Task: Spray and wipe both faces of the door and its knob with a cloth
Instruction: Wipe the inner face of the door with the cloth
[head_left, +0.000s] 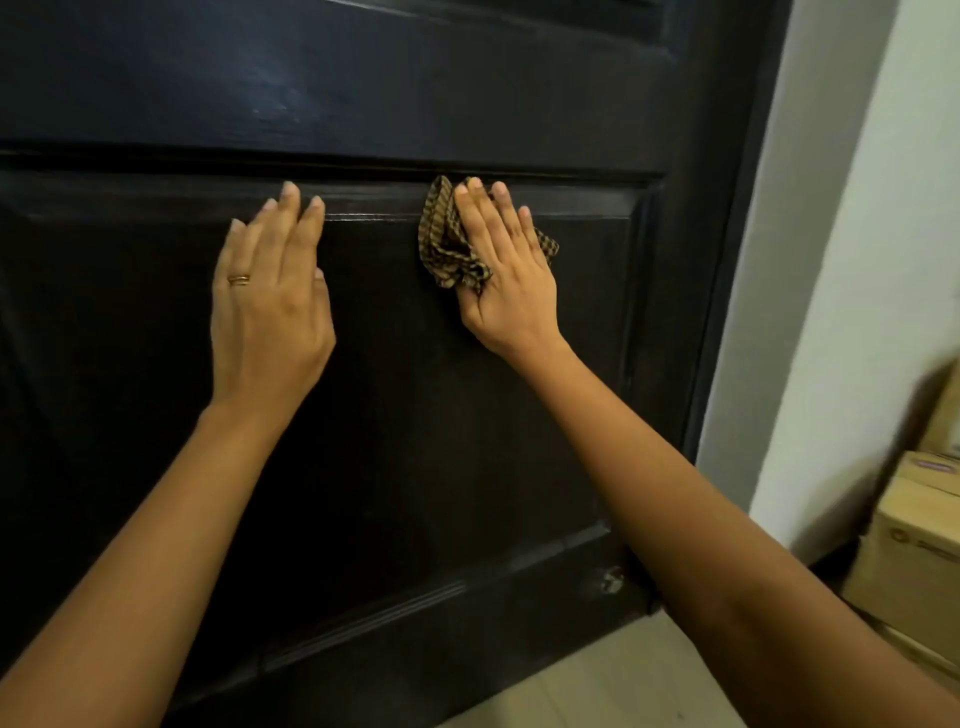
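A dark, nearly black panelled door (395, 405) fills most of the view. My right hand (506, 275) presses a crumpled brown-and-black checked cloth (441, 244) flat against the top right of the door's lower recessed panel, fingers straight and pointing up. My left hand (270, 296), with a gold ring, rests flat on the same panel to the left, about a hand's width from the cloth. The knob and a spray bottle are not in view.
The door's dark frame (727, 291) runs down the right side, with a white wall (841, 260) beyond it. Stacked cardboard boxes (914, 545) stand at the right edge on a pale floor (613, 680). A small pale scuff marks the door's bottom rail (612, 579).
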